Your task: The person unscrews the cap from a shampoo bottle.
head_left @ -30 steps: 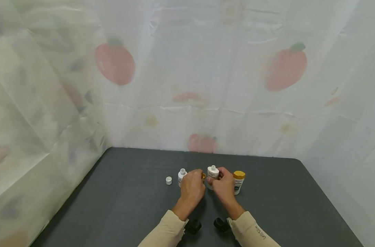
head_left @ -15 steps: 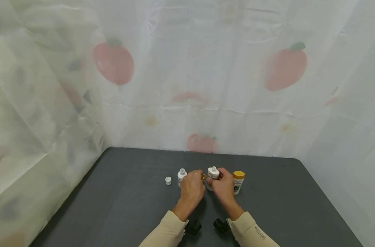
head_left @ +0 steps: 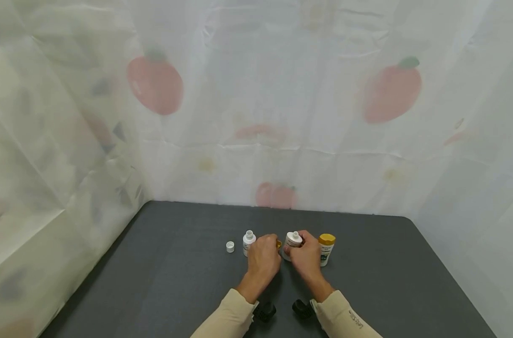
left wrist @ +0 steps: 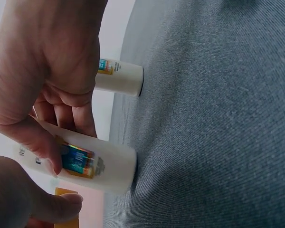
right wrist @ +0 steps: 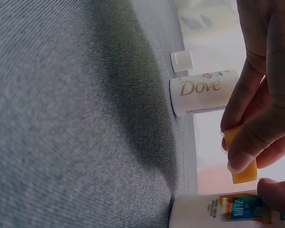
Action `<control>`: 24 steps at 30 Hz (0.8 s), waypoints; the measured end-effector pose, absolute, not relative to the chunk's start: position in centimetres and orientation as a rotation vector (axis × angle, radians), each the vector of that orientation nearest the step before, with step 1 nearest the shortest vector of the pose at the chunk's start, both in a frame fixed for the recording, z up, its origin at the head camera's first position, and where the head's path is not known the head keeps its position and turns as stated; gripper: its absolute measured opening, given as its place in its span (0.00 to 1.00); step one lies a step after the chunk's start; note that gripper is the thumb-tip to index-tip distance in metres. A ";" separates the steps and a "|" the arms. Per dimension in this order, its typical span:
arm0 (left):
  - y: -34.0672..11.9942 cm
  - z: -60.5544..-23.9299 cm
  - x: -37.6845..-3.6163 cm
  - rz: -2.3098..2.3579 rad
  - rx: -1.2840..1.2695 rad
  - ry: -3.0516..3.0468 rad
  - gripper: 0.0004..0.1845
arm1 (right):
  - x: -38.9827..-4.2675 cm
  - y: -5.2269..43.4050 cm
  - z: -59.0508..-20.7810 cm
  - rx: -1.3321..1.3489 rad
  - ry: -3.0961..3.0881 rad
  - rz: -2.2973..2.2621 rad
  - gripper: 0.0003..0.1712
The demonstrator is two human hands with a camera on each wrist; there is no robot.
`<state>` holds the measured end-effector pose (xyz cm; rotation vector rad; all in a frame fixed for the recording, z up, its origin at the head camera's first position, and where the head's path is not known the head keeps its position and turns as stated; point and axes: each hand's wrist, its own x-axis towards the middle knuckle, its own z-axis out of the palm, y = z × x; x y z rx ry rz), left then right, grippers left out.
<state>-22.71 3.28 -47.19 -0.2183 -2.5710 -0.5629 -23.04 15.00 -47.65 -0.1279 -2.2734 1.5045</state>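
My left hand (head_left: 262, 263) pinches a yellow cap (right wrist: 247, 175) between thumb and fingers, just left of a white bottle. My right hand (head_left: 308, 258) grips that white bottle (left wrist: 116, 166), its thumb across the colored label. The bottle leans a little, its small bare spout (head_left: 295, 234) facing up and its base right at the tabletop. A second white bottle (right wrist: 194, 92), marked Dove and with a bare neck, stands left of my left hand, which partly covers it in the head view.
A small white cap (head_left: 230, 247) lies left of the Dove bottle. Close beyond my right hand stands another white bottle with a yellow cap (head_left: 327, 239). The dark grey tabletop (head_left: 176, 272) ends at a pale hanging sheet (head_left: 324, 164) printed with fruit.
The bottle in my right hand has tipped, its spout moving right and lower. My left hand stays nearly in place with the yellow cap; the standing things have not moved.
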 end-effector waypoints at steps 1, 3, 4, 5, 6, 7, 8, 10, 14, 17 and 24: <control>3.3 -47.3 -22.7 -0.559 -0.224 -2.571 0.11 | -23.1 15.0 -47.7 -0.126 -2.278 1.490 0.18; 3.2 -47.4 -22.8 -0.556 -0.235 -2.571 0.11 | -23.1 15.1 -47.8 -0.124 -2.285 1.459 0.18; 3.2 -47.4 -22.8 -0.555 -0.237 -2.573 0.11 | -23.2 15.1 -47.9 -0.122 -2.290 1.446 0.18; 3.2 -47.4 -22.8 -0.553 -0.238 -2.575 0.11 | -23.2 15.1 -47.9 -0.123 -2.298 1.439 0.18; 3.2 -47.4 -22.8 -0.551 -0.238 -2.576 0.11 | -23.3 15.1 -47.9 -0.125 -2.307 1.428 0.18; 3.2 -47.4 -22.8 -0.553 -0.238 -2.578 0.11 | -23.4 15.1 -48.0 -0.125 -2.315 1.417 0.18; 3.2 -47.5 -22.8 -0.551 -0.238 -2.578 0.11 | -23.4 15.1 -48.0 -0.124 -2.323 1.407 0.18; 3.2 -47.5 -22.9 -0.539 -0.235 -2.580 0.11 | -23.4 15.1 -48.0 -0.125 -2.336 1.397 0.19; 3.3 -47.6 -22.9 -0.509 -0.233 -2.585 0.11 | -23.5 15.2 -48.1 -0.112 -2.348 1.394 0.20; 3.3 -47.6 -22.9 -0.490 -0.223 -2.590 0.10 | -23.5 15.2 -48.1 -0.091 -2.347 1.408 0.20; 3.2 -47.8 -22.9 -0.464 -0.190 -2.627 0.06 | -23.5 15.2 -48.0 -0.072 -2.334 1.469 0.22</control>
